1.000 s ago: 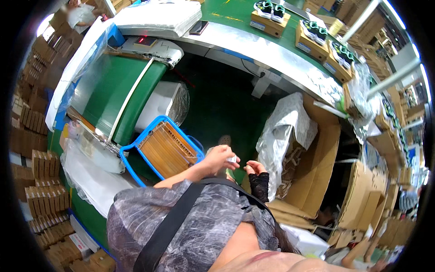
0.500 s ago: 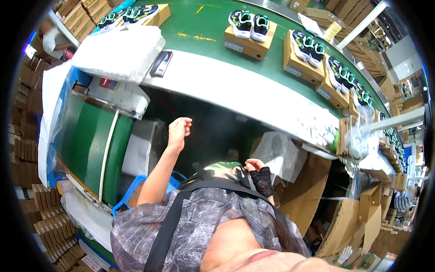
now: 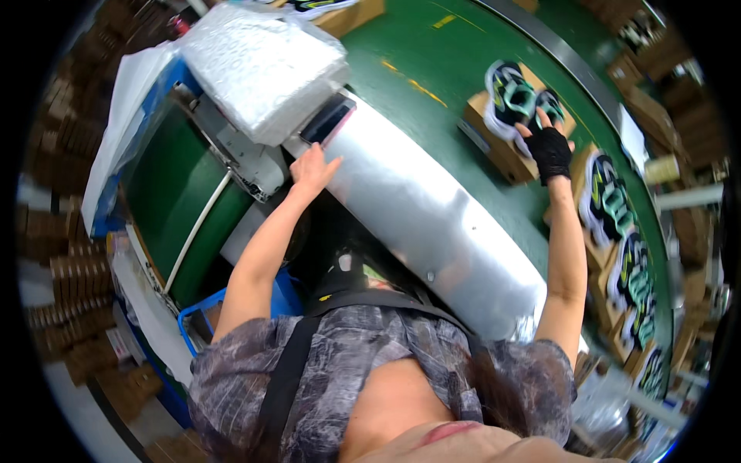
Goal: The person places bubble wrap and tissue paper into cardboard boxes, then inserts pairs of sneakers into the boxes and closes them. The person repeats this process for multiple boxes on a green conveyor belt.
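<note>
My right hand, in a black fingerless glove, is over the near side of a shoe box on the green belt. Its fingers are spread at the heel end of the right shoe of a pair; whether they touch it I cannot tell. Beside it the left shoe, black, white and mint green, sits on the same brown box. My bare left hand is at the metal ledge, just below a dark phone. Its thumb stands apart from the fingers, and nothing shows in it.
A plastic-wrapped white stack stands left of the phone. More shoe pairs on boxes line the green belt at right. A lower green conveyor lies at left, near a blue basket.
My view has turned toward the right. My right hand has left my waist and reached out to the shoes on the belt. My left hand has come up to the ledge by the phone.
</note>
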`<state>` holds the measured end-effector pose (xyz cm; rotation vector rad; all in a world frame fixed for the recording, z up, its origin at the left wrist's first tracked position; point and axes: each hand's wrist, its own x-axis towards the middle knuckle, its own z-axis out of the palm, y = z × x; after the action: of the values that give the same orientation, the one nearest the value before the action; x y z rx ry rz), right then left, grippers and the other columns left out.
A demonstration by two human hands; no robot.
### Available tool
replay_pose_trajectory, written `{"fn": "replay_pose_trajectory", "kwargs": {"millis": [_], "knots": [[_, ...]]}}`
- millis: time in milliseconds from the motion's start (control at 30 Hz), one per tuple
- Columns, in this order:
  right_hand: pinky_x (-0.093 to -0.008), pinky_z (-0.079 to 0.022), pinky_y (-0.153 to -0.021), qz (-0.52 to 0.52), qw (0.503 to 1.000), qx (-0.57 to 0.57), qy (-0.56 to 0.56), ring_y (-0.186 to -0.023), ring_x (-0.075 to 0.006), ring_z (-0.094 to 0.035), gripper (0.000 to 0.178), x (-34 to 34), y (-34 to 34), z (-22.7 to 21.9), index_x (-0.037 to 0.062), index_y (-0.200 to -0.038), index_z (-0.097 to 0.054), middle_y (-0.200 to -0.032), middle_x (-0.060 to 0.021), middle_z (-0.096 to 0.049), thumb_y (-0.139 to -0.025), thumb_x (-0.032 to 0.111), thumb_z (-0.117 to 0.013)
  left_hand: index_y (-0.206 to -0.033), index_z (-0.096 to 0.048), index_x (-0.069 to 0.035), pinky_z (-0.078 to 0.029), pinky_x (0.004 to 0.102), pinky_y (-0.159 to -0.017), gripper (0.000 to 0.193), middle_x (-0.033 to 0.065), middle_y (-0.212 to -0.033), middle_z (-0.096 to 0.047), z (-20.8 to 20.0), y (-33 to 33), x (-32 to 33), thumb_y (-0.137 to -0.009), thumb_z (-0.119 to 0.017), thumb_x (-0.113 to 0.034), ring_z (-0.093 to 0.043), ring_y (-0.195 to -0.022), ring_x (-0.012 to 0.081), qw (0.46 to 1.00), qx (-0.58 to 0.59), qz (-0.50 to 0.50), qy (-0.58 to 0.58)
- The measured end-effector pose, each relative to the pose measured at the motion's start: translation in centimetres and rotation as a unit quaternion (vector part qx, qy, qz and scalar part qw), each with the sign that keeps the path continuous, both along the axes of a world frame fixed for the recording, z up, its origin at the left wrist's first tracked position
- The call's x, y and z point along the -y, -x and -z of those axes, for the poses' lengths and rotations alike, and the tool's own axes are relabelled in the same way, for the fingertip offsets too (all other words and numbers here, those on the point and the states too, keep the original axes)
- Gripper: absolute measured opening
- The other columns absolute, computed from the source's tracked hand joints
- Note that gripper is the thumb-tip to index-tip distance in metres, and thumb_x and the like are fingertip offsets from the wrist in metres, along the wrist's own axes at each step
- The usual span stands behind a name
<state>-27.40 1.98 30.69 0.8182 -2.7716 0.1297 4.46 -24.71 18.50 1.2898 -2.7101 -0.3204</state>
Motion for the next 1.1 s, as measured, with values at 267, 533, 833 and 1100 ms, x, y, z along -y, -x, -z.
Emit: {"fn": "replay_pose_trajectory", "kwargs": {"millis": [267, 533, 833, 1100], "knots": [[-0.0348, -0.041, -0.081, 0.017, 0.977, 0.211, -0.010, -0.095, -0.0284, -0.054, 0.056, 7.0, 4.5, 1.5, 0.0172, -0.102, -0.060, -0.101, -0.0166, -0.057, -0.062, 0.058, -0.059, -0.088, -0.063, 0.000, -0.048, 0.0357, -0.072, 0.035, 0.0226, -0.101, -0.051, 1.6, 6.6, 11.2, -0.066, -0.058, -0.027, -0.059, -0.084, 0.0307, 0.966, 0.233, 0.107, -0.033], [-0.0407, -0.043, -0.066, -0.074, 0.994, -0.013, 0.076, -0.077, -0.0287, -0.056, 0.041, 0.6, 1.7, 6.1, 0.0149, -0.077, -0.064, -0.077, -0.0130, -0.058, -0.059, 0.051, -0.064, -0.073, -0.059, 0.001, -0.043, 0.0434, -0.056, 0.032, 0.0185, -0.068, -0.058, -2.0, 9.2, 16.2, -0.076, -0.048, -0.028, -0.056, -0.062, 0.0362, 0.926, 0.172, 0.289, -0.173], [-0.0401, -0.038, -0.076, -0.234, 0.956, 0.171, 0.031, -0.088, -0.0288, -0.048, 0.022, -3.6, -18.9, 9.8, 0.0144, -0.071, -0.061, -0.092, -0.0130, -0.051, -0.055, 0.028, -0.066, -0.072, -0.055, 0.006, -0.039, 0.0392, -0.054, 0.024, 0.0171, -0.060, -0.054, 2.8, 5.6, 16.7, -0.075, -0.059, -0.018, -0.050, -0.056, 0.0227, 0.937, 0.055, 0.272, -0.211], [-0.0394, -0.042, -0.078, -0.024, 0.968, 0.174, 0.179, -0.091, -0.0320, -0.051, 0.026, -9.3, -18.6, 6.3, 0.0069, -0.090, -0.055, -0.112, -0.0172, -0.045, -0.067, 0.014, -0.063, -0.087, -0.058, 0.010, -0.039, 0.0337, -0.052, 0.052, 0.0155, -0.061, -0.055, 2.7, 27.0, 9.3, -0.090, -0.036, -0.038, -0.047, -0.056, 0.0185, 0.893, -0.212, 0.340, -0.206]]}}
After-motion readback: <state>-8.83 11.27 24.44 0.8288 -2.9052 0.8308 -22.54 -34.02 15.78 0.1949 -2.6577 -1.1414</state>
